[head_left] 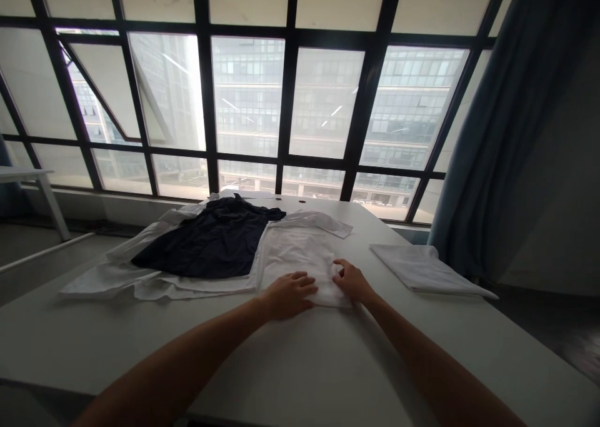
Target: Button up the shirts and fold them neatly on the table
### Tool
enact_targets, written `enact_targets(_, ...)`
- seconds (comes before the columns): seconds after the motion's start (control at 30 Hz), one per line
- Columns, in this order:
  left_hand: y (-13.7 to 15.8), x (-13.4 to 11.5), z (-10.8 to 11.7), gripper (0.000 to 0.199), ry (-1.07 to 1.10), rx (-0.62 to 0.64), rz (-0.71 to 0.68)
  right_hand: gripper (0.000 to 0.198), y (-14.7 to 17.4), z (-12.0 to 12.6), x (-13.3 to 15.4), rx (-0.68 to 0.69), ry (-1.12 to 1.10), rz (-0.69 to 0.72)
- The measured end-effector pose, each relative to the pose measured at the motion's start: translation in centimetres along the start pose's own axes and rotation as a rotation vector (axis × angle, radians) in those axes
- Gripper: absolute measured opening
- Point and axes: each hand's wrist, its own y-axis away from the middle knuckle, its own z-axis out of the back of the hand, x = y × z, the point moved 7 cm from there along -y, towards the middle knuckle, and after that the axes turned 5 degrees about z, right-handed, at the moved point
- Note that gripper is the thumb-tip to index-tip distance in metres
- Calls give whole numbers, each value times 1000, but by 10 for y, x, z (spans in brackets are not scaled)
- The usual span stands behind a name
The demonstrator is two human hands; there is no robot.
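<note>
My left hand flat, fingers spread, pressing near edge of white shirt at centre of frame. My right hand flat on same shirt just beside, holding nothing. Shirt lies on white table. Dark garment left of centre, atop other white clothes. Folded white cloth at right. Blue curtain upper right.

Pretty big window wall here, black-framed grid of panes with hazy daylight coming through, and a glassy office block right across the way. A blue-grey curtain hangs down the right side. The white tabletop runs up toward the glass. Another white table pokes in at far left, over a dim grey floor.
</note>
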Motion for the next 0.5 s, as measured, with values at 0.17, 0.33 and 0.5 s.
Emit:
enact_targets(0.17,-1,-8,4,32,38,22,-157,25,11,8,10,162,25,-54)
enact_targets(0.33,11,32,26,34,78,110,-61,13,58,-3,44,588,-218,33)
enact_targets(0.5,20,77,44,33,23,7,274,28,66,16,86,314,-342,381)
